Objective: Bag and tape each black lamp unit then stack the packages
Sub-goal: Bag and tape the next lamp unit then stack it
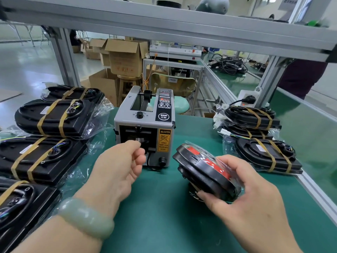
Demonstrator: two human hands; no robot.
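Fingers [140,156] of left hand [118,165] curled in, thumb tip pressed to forefinger, right at the outlet slot of boxy grey tape dispenser [144,123] at 12 o'clock; cannot tell whether pinching a strip. Smooth pale green bangle [85,218] on that wrist. At 4 o'clock, right hand [255,196] clamped on bagged lamp unit [204,172], thumb on the near edge, other fingers spread over the film; held tilted on edge over green mat [164,216]. Rounded black casing, woven-looking texture, red patch on its face, glossy clear film crinkled over it. At 9 o'clock, stacked packages [54,117]: flat black oval units in clear bags, bound with tan tape. At 3 o'clock, more banded packages [264,154], black cables coiled on top.
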